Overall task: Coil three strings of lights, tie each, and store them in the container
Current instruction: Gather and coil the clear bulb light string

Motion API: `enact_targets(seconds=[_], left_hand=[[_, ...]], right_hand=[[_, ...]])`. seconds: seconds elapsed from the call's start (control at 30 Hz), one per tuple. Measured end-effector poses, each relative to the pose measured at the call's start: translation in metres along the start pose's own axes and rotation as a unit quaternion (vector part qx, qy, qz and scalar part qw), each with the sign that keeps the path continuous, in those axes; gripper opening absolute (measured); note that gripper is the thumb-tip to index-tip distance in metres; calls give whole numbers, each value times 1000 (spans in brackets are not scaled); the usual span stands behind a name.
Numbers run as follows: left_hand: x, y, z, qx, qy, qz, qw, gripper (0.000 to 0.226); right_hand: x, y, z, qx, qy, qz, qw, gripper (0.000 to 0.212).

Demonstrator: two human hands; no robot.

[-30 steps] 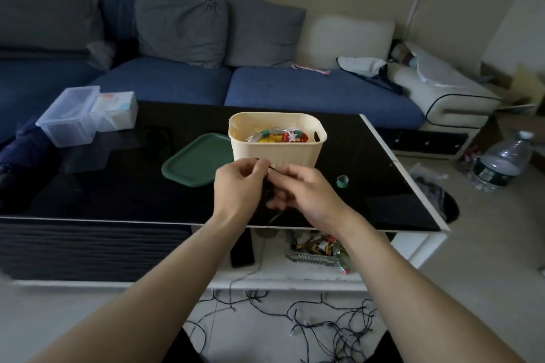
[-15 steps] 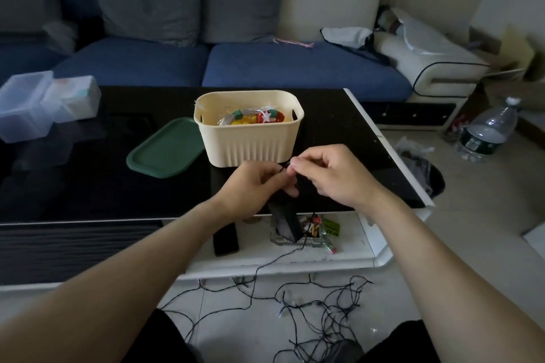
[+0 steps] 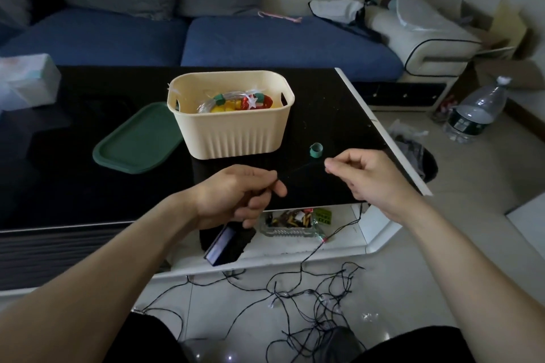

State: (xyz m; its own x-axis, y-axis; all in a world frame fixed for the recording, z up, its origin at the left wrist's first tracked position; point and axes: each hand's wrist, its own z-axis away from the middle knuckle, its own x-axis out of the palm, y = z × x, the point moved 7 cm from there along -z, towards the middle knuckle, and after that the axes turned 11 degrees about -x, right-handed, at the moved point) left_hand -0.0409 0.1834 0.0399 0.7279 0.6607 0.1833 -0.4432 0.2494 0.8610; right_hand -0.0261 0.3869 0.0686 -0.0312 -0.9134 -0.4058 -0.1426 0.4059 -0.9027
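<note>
From the head view, the left hand [image 3: 239,194] has its fingers curled, pinching a thin dark string of lights [image 3: 298,300] between thumb and forefinger. The right hand [image 3: 365,175] pinches the same wire at its fingertips, apart from the left, so a short stretch of wire runs between them above the near edge of the black counter [image 3: 73,180]. From the right hand the wire drops past the counter's edge to the floor [image 3: 442,259], where the rest lies in a loose tangle (small bulbs glint here and there).

The cream container [image 3: 236,130] stands on the counter beyond the hands, holding coiled lights [image 3: 236,102] with red, green and yellow pieces and a white star. Its green lid [image 3: 135,141] lies flat, touching its left side. A small green tie ring [image 3: 316,151] sits on the counter just right of the container, near the right hand.

On the lower shelf a glass tray [image 3: 290,222] holds packets; a yellow-green label there carries print too small to read. A plastic bottle [image 3: 474,110] stands on the floor at right, its label unreadable.
</note>
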Motion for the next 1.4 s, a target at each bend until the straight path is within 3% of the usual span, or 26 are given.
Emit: enact_targets(seconds=[0.13,0.27,0.4,0.5,0.63,0.73,0.93,1.13,1.23,1.3,1.4], left_hand=[[3,5,-2,30,11,71,997,25],[-5,23,7,118,13,223,968,25],[-14,28,14,153,52,275,948,37],[-9,28,14,143,62,277,948,43],[-6,25,10,126,71,257,956,48],[-9,24,9,131,94,270,949,42],[-5,24,8,134,81,273,949,32],[-7,18,3,102,99,232,962,27],[-6,15,0,102,108,218,965,24],[-4,12,-5,88,121,194,970,29],[3,2,-13,47,126,93,986,61]], right_hand=[[24,-5,-1,-29,-38,75,996,25],[47,8,6,30,-118,77,990,33],[63,25,14,97,-160,73,980,24],[71,24,20,98,-183,90,974,21],[80,-5,18,-26,-179,119,976,17],[82,-17,18,-66,-151,109,980,14],[94,-10,24,-59,-261,202,942,36],[77,-25,17,-85,-146,126,978,7],[85,-33,21,-93,-179,93,975,10],[91,-36,25,-87,-223,76,968,16],[88,-42,26,-101,-243,54,963,24]])
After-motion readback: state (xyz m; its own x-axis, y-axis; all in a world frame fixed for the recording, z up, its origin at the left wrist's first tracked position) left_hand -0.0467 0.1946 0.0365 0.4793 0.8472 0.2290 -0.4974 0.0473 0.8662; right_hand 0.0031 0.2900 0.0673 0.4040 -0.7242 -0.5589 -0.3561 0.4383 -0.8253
